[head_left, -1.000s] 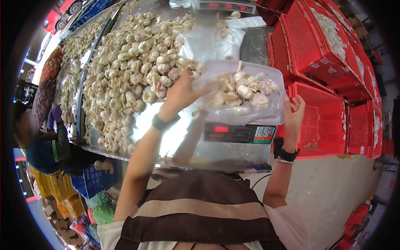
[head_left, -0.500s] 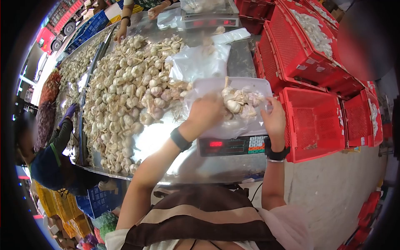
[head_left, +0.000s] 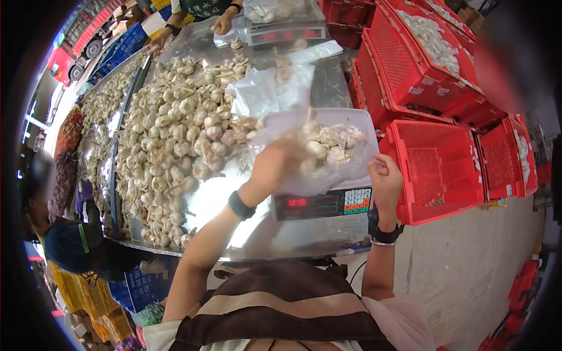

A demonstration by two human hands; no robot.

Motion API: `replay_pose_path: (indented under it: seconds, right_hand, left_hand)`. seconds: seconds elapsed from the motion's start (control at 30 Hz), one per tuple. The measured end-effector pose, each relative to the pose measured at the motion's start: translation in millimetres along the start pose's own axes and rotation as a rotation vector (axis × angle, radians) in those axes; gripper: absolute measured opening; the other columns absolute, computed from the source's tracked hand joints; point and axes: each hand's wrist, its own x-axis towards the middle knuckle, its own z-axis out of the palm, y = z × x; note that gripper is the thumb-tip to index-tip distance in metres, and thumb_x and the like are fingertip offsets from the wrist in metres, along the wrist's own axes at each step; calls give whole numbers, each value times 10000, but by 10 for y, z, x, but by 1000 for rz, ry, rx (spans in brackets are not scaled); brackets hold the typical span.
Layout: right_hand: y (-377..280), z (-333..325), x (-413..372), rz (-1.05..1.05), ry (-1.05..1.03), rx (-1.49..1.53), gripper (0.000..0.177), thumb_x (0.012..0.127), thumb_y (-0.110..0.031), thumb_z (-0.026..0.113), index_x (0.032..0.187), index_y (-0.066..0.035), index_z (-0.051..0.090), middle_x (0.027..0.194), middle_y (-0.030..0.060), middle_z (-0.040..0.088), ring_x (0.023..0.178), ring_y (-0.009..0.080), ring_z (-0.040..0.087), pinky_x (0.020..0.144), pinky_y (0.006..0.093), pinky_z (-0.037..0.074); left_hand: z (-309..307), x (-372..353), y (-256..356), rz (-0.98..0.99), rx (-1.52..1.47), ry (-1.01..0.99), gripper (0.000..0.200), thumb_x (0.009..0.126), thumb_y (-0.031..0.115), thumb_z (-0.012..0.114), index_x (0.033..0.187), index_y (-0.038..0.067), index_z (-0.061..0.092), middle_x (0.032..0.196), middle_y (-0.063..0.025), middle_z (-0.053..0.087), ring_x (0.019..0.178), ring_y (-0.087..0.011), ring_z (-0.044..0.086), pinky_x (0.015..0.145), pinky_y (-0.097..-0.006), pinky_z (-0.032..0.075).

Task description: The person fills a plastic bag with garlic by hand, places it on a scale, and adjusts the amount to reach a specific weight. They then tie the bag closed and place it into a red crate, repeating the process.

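My left hand is blurred over the left part of the scale's white tray, beside garlic bulbs lying on clear plastic; its fingers are smeared by motion. At the tray's right edge my right hand has curled fingers, and whatever they hold, if anything, is too small to make out. Below the tray, the scale's panel shows red digits and a keypad. A large heap of garlic spreads over the metal table left of the tray. Clear plastic bags lie behind the tray.
Red crates stand at the right, some stacked and holding white-wrapped goods. A second scale is at the back, near another person's hands. At the left, a co-worker in a dark cap is beside the table.
My left hand has shifted slightly left, still blurred. The fingers of my right hand have curled in more. The far person's hand has moved back from the garlic heap. The view has shifted slightly.
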Motion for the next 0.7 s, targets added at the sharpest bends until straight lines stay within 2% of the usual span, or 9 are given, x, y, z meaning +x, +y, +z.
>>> replay_pose_path:
  seconds: [0.03, 0.1, 0.23, 0.4, 0.43, 0.47, 0.53, 0.63, 0.7]
  right_hand:
    - [-4, -15, -12, 14, 14, 25, 205, 756, -58, 592, 947, 10, 564, 838, 87, 600, 545, 102, 535, 506, 230, 426]
    - [10, -26, -26, 25, 19, 56, 202, 760, -50, 587, 950, 15, 563, 834, 82, 600, 537, 88, 525, 499, 220, 419]
    - [-13, -7, -30, 46, 32, 49, 214, 770, -48, 580, 972, 19, 560, 822, 76, 605, 561, 76, 519, 517, 210, 417]
    - [6, -65, -43, 95, 41, 67, 220, 795, -78, 578, 989, 22, 552, 862, 72, 597, 616, 74, 531, 548, 209, 428]
    - [-11, -76, -27, 95, 81, 91, 228, 803, -94, 578, 998, 22, 547, 876, 74, 592, 627, 78, 534, 560, 211, 432]
    - [-33, -85, -25, 94, 125, 115, 237, 811, -109, 579, 1006, 21, 543, 890, 77, 587, 639, 82, 537, 572, 213, 437]
    - [-68, -36, -20, 89, 149, 103, 260, 817, -132, 581, 1022, 20, 532, 896, 89, 584, 694, 109, 545, 616, 219, 442]
    - [-35, 128, 67, 20, 279, 155, 285, 799, -140, 604, 1025, 17, 530, 900, 95, 584, 764, 141, 546, 658, 248, 447]
    - [171, 276, 160, -147, 296, -119, 334, 774, -163, 637, 1029, 21, 525, 871, 109, 585, 808, 162, 542, 696, 277, 448]
  left_hand:
    - [-37, -28, -28, 0, 3, 1, 170, 752, 132, 601, 920, 119, 625, 836, -59, 605, 766, -181, 591, 647, -295, 477]
    - [-188, -79, -9, -506, -534, -16, 160, 835, 166, 559, 897, 26, 609, 793, -45, 607, 678, -132, 599, 573, -249, 481]
    - [-579, -180, 70, -606, -716, 120, 210, 871, 176, 519, 903, -17, 595, 781, -58, 597, 618, -127, 598, 538, -215, 466]
    - [-1164, -687, -486, -798, -372, 273, 226, 858, 202, 520, 931, 9, 613, 668, -63, 609, 585, -102, 580, 511, -221, 456]
    - [-1260, -785, -603, -825, -76, 190, 246, 848, 218, 532, 954, 7, 601, 704, -88, 620, 660, -155, 601, 597, -261, 479]
    - [-1269, -867, -658, -669, 258, 260, 321, 818, 276, 575, 991, 6, 582, 863, -132, 617, 817, -223, 592, 710, -308, 470]
    - [-1181, -954, -696, -535, 575, 298, 420, 776, 332, 619, 1039, 11, 558, 1026, -150, 570, 934, -273, 549, 776, -347, 441]
    - [-849, -780, -630, -635, 168, 245, 565, 704, 416, 674, 1067, 7, 534, 1023, -171, 551, 948, -276, 531, 789, -364, 434]
    - [-594, -508, -358, -578, 249, 116, 519, 701, 392, 682, 1007, -7, 554, 1009, -167, 555, 933, -284, 542, 790, -360, 430]
